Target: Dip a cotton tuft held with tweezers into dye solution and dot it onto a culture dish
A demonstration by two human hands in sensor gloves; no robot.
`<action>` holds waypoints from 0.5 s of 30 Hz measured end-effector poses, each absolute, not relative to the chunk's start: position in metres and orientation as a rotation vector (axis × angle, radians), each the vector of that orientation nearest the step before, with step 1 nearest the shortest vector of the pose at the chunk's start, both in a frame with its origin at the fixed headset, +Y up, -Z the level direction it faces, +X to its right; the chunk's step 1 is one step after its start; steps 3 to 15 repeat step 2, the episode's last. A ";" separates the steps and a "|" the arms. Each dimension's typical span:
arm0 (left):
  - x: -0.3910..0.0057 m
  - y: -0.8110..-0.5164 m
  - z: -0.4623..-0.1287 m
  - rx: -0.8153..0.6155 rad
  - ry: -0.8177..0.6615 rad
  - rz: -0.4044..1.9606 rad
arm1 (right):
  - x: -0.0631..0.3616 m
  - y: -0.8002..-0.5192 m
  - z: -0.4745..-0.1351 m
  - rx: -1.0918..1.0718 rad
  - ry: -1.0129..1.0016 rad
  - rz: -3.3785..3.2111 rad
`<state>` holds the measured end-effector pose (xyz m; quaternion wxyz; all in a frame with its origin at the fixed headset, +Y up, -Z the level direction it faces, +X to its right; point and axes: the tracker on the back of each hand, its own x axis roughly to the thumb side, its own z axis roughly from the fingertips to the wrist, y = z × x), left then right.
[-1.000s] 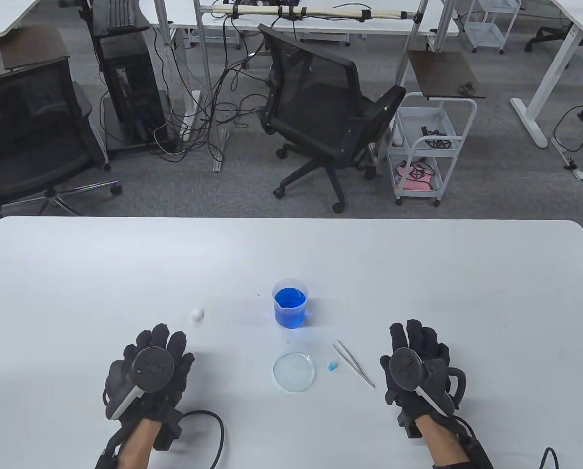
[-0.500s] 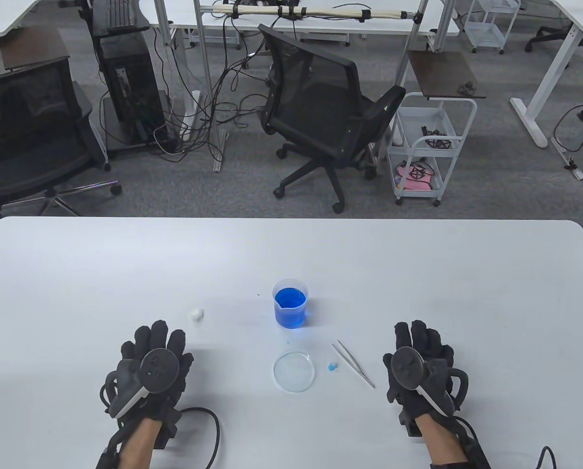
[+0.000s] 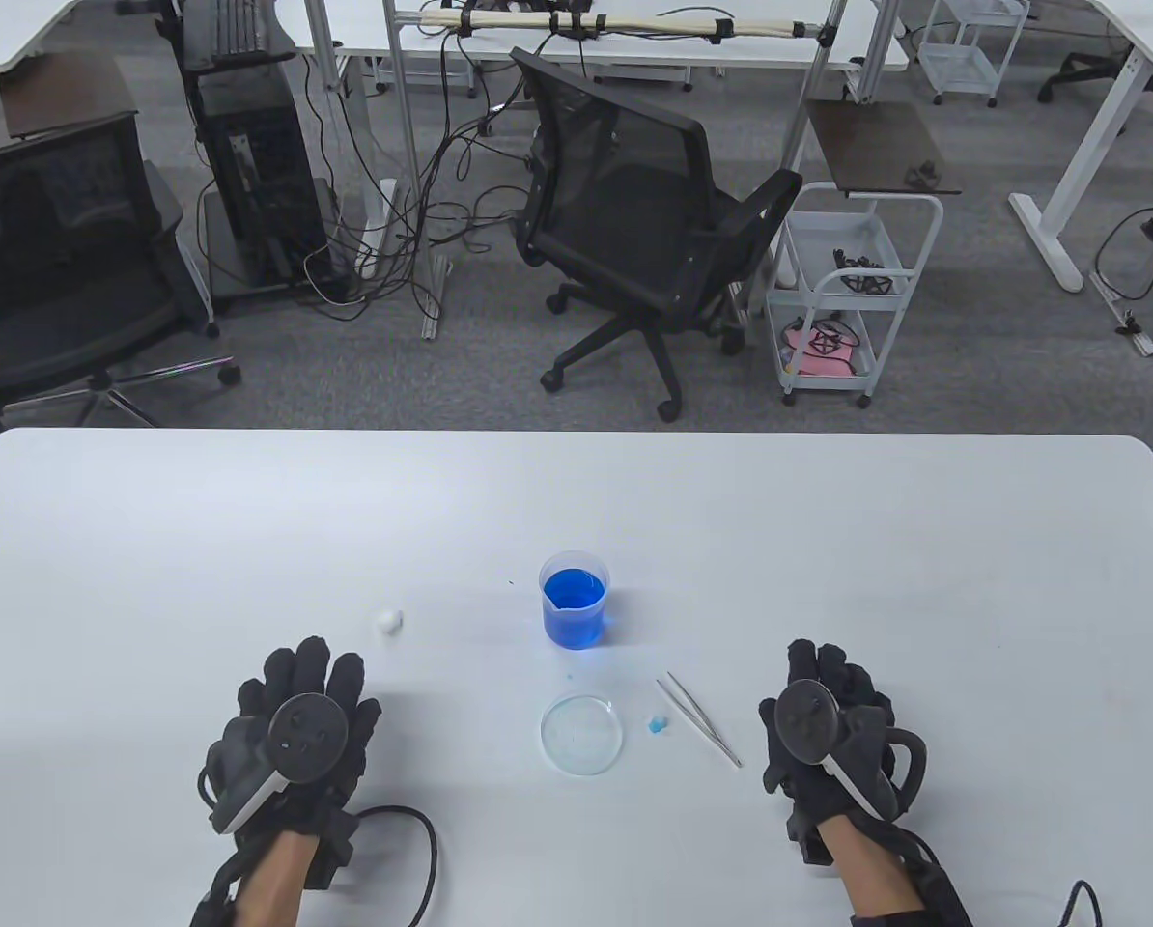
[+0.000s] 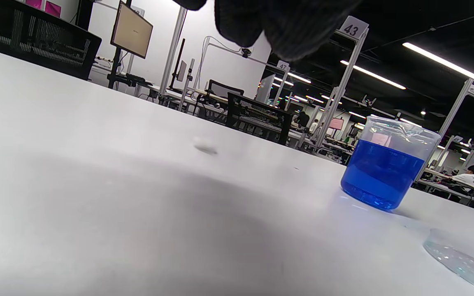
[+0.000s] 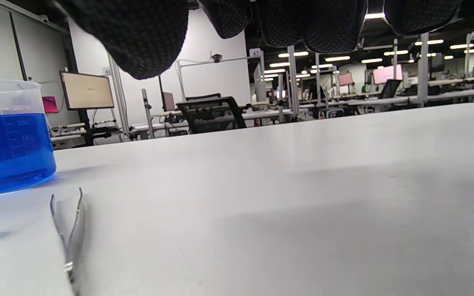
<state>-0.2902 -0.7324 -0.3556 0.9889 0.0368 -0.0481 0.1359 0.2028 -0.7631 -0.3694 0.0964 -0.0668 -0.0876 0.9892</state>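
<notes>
Both hands have slid slightly toward the near bench edge since a second ago — nothing else moved. Left hand (image 3: 292,739) and right hand (image 3: 828,729) rest palm-down on the bench (image 3: 828,541), fingers (image 5: 138,37) relaxed and fairly straight, holding nothing.

Tweezers (image 3: 700,719) lie on the bench between the dish and the right hand, untouched. A blue-stained tuft (image 3: 658,723) sits just beside them, between tweezers and dish. A white tuft (image 3: 389,621) lies apart, beyond the left hand.

Risks, as judgement:
- Beaker (image 3: 575,599) is well filled and stands just behind the dish — a reach across for either tuft could clip it and spill dye.
- Tweezers lie flat; gloved fingers may struggle to lift them and could scatter the stained tuft or knock the dish.
- Stained tuft may smear the bench if dragged.
- A soaked tuft can drip on the way from beaker to dish.

Containers:
- Beaker: clear, graduated, blue dye up to roughly two thirds.
- Dish (image 3: 581,735): clear, shallow, no lid seen. Faint specks inside in the left wrist view; whether they are dye dots, cannot tell.
</notes>
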 end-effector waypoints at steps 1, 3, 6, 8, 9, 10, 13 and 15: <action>-0.290 -0.733 -0.356 0.072 -0.097 0.276 | 0.204 -0.764 -0.370 -0.200 -0.250 2.932; -0.289 -0.734 -0.357 0.064 -0.100 0.278 | 0.205 -0.764 -0.370 -0.205 -0.244 2.925; -0.289 -0.734 -0.357 0.064 -0.100 0.278 | 0.205 -0.764 -0.370 -0.205 -0.244 2.925; -0.289 -0.734 -0.357 0.064 -0.100 0.278 | 0.205 -0.764 -0.370 -0.205 -0.244 2.925; -0.289 -0.734 -0.357 0.064 -0.100 0.278 | 0.205 -0.764 -0.370 -0.205 -0.244 2.925; -0.289 -0.734 -0.357 0.064 -0.100 0.278 | 0.205 -0.764 -0.370 -0.205 -0.244 2.925; -0.289 -0.734 -0.357 0.064 -0.100 0.278 | 0.205 -0.764 -0.370 -0.205 -0.244 2.925; -0.289 -0.734 -0.357 0.064 -0.100 0.278 | 0.205 -0.764 -0.370 -0.205 -0.244 2.925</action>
